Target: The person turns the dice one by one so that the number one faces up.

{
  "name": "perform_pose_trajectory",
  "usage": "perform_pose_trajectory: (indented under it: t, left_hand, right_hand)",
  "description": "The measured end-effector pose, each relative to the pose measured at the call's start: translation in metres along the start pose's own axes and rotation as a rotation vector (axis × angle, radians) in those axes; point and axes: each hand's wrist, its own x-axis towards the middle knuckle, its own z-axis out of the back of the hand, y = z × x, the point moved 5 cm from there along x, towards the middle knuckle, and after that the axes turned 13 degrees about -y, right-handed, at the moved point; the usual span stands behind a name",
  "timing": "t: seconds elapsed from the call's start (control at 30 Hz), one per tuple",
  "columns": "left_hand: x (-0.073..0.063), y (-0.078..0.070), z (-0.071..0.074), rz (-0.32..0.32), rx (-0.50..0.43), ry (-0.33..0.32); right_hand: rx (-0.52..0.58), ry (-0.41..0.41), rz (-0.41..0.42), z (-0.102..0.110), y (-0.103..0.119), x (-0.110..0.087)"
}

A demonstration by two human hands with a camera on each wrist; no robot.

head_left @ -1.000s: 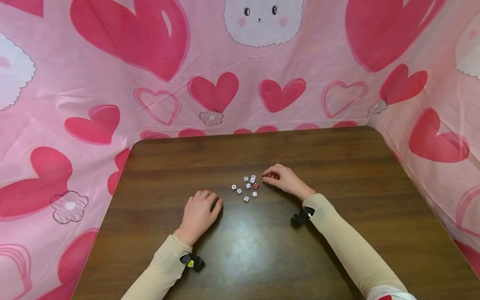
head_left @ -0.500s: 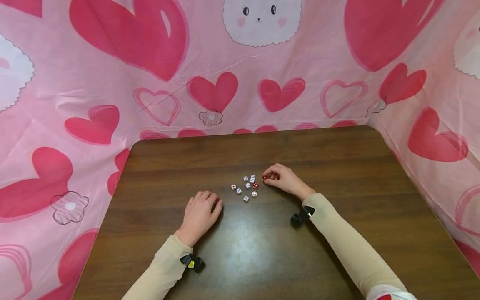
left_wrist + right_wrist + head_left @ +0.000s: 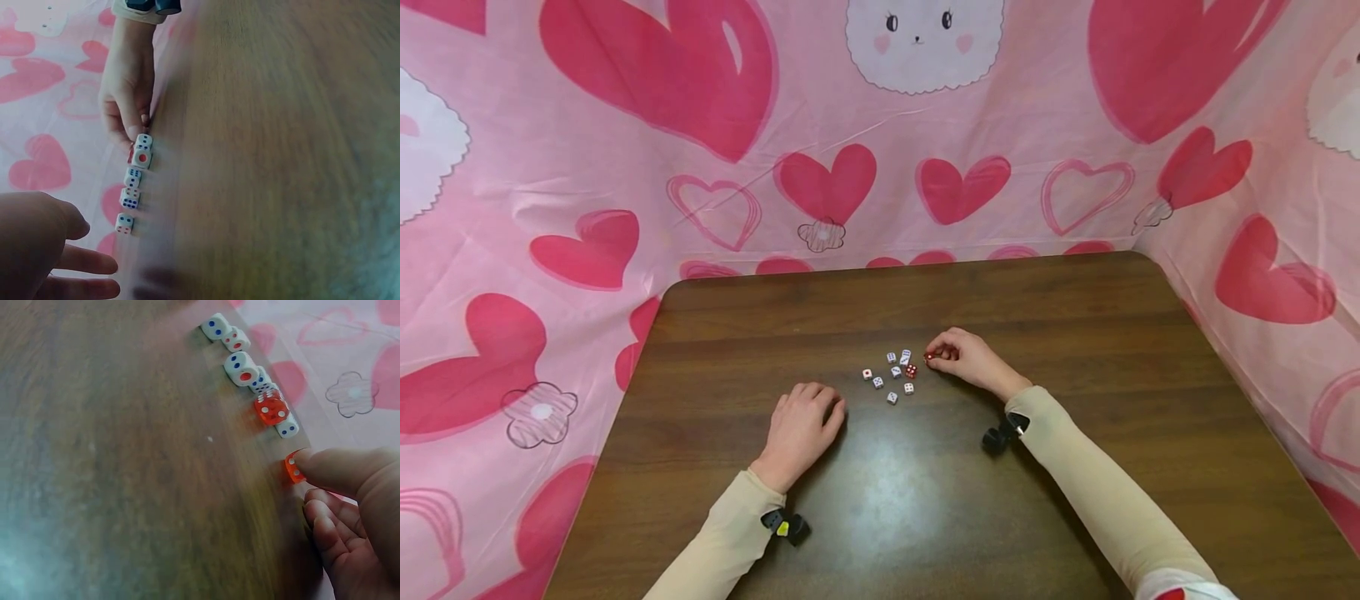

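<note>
My right hand pinches a translucent red die between the thumb and fingers, just right of a loose group of dice. A second red die lies on the table at that group's right side. Around it are several white dice, among them one with a big red dot at the left and one nearest the person. My left hand rests on the tabletop to the left and nearer the person, fingers relaxed and holding nothing. In the left wrist view its fingers are spread apart from the dice.
The brown wood-grain table has rounded far corners. A pink cloth with hearts hangs behind it and along both sides. A black wrist camera sits on the right wrist, and another camera on the left.
The red die in my right fingertips looks slightly turned and shows differently than before. Both hands and the dice on the table stay in place.
</note>
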Motion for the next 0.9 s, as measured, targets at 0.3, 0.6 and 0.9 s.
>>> perform_pose_trajectory:
  t: [0.3,0.6,0.9]
  left_hand:
    - [0.002,-0.002,-0.001,-0.005,-0.007,0.007]
    - [0.002,-0.001,-0.002,0.002,-0.003,0.037]
    - [0.003,-0.002,-0.004,-0.005,-0.006,0.039]
  right_hand:
    - [-0.091,0.04,-0.005,-0.001,0.004,-0.007]
    - [-0.091,0.029,0.068,-0.003,0.007,-0.025]
    - [-0.107,0.069,0.093,-0.002,0.014,-0.044]
